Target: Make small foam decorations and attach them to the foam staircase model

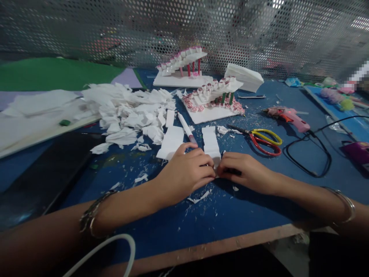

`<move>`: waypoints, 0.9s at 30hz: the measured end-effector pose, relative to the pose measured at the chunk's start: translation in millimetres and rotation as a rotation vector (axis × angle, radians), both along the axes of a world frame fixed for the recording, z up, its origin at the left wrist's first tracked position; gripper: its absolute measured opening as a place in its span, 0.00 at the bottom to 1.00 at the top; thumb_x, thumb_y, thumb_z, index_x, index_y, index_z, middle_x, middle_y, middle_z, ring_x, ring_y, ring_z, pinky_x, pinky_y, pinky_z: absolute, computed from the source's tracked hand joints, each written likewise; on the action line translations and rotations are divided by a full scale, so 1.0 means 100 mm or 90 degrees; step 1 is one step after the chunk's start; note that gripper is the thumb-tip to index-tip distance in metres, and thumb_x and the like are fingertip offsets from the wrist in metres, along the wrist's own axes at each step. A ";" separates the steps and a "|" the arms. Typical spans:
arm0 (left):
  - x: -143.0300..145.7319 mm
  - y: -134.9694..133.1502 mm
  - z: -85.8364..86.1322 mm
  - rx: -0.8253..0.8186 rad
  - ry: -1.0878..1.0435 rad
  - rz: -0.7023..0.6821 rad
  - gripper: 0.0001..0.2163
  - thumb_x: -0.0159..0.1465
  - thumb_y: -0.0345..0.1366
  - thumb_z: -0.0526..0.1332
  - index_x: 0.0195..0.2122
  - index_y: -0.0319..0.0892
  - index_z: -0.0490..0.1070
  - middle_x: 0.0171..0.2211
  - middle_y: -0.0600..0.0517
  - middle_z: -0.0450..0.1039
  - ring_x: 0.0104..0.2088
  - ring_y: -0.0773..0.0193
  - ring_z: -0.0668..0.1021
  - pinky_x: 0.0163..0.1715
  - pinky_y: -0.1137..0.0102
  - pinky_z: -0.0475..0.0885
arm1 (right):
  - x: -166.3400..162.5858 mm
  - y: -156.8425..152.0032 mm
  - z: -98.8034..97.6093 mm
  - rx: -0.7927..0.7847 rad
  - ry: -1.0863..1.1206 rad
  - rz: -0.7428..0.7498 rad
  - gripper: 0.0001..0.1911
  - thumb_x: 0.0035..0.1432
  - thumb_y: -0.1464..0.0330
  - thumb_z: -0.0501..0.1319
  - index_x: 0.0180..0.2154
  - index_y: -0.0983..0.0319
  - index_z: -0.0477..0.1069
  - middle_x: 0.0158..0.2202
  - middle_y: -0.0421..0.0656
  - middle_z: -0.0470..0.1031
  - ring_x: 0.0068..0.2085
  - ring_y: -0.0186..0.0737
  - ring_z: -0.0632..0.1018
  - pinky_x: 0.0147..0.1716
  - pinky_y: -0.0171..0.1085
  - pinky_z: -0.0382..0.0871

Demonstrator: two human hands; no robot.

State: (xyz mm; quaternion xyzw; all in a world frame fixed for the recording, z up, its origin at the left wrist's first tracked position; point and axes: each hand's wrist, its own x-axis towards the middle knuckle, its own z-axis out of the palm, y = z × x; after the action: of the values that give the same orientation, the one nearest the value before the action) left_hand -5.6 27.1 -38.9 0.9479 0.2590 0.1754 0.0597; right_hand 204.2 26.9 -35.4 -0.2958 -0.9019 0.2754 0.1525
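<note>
My left hand (184, 171) and my right hand (246, 171) meet over the blue table, fingers curled and closed on the near end of a narrow white paper strip (211, 140). The strip runs away from me, slightly creased; its near end is partly hidden by my fingers. Just beyond my left hand lies a white pen (186, 127) with a reddish end. A wider white paper piece (173, 140) rests left of the pen. To the right of the strip are scissors (263, 141) with one yellow and one red handle, blades apart.
A heap of torn white paper (135, 111) covers the left. Two small staircase models stand behind, a pink-edged one (183, 63) and a red-edged one (215, 100). A pink glue gun (296, 120) with a black cord lies right. A perforated metal screen (184, 30) closes the back.
</note>
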 end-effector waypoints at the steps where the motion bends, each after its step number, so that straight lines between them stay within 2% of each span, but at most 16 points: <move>1: 0.00 0.00 0.01 0.021 0.012 -0.021 0.07 0.63 0.33 0.55 0.33 0.45 0.73 0.34 0.55 0.74 0.35 0.63 0.72 0.46 0.62 0.54 | 0.01 0.00 0.00 0.007 -0.006 0.006 0.05 0.60 0.72 0.54 0.34 0.63 0.68 0.32 0.41 0.67 0.35 0.31 0.69 0.34 0.31 0.62; 5: -0.01 0.00 0.04 0.054 0.036 -0.055 0.09 0.64 0.34 0.53 0.32 0.43 0.73 0.32 0.54 0.75 0.33 0.63 0.73 0.44 0.63 0.58 | 0.03 0.01 0.00 0.017 -0.013 0.031 0.07 0.60 0.71 0.54 0.34 0.64 0.70 0.32 0.42 0.67 0.35 0.32 0.70 0.34 0.32 0.64; 9: 0.01 -0.02 0.03 -0.006 0.038 -0.007 0.07 0.61 0.40 0.58 0.35 0.44 0.71 0.34 0.54 0.74 0.36 0.62 0.73 0.46 0.63 0.58 | 0.04 0.05 0.02 -0.001 -0.004 0.042 0.04 0.57 0.72 0.57 0.34 0.64 0.71 0.33 0.42 0.68 0.35 0.31 0.71 0.35 0.32 0.65; 13: 0.06 -0.02 0.01 -0.049 0.030 0.045 0.08 0.59 0.42 0.61 0.32 0.43 0.70 0.32 0.55 0.72 0.36 0.62 0.73 0.47 0.63 0.57 | 0.03 0.04 0.02 -0.014 -0.012 0.036 0.04 0.58 0.73 0.56 0.34 0.65 0.70 0.34 0.43 0.68 0.36 0.32 0.71 0.36 0.32 0.66; 19: 0.09 0.00 0.01 -0.013 0.028 0.064 0.04 0.59 0.36 0.60 0.31 0.42 0.71 0.30 0.55 0.73 0.34 0.62 0.73 0.43 0.63 0.58 | -0.02 -0.02 0.01 0.107 -0.107 0.001 0.08 0.61 0.71 0.52 0.36 0.66 0.68 0.36 0.46 0.69 0.37 0.35 0.71 0.36 0.36 0.67; 24: 0.06 0.07 0.10 -0.131 -0.045 0.124 0.05 0.59 0.35 0.60 0.28 0.42 0.72 0.28 0.54 0.74 0.32 0.62 0.74 0.35 0.66 0.61 | -0.11 0.02 0.16 0.243 -0.113 0.005 0.11 0.62 0.72 0.48 0.36 0.67 0.67 0.37 0.49 0.70 0.38 0.39 0.70 0.37 0.38 0.66; 27: 0.04 0.10 0.18 -0.213 -0.115 0.127 0.06 0.59 0.35 0.59 0.27 0.42 0.73 0.26 0.55 0.74 0.29 0.65 0.74 0.34 0.68 0.64 | -0.16 0.08 0.31 0.264 -0.080 -0.031 0.09 0.62 0.70 0.49 0.35 0.66 0.66 0.33 0.45 0.70 0.35 0.38 0.70 0.35 0.37 0.64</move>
State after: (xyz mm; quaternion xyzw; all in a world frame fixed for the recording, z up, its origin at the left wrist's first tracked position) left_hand -2.0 37.1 -20.5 0.8750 0.3709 0.2191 0.2211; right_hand 188.3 35.3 -4.4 -0.2966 -0.9395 0.0614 0.1601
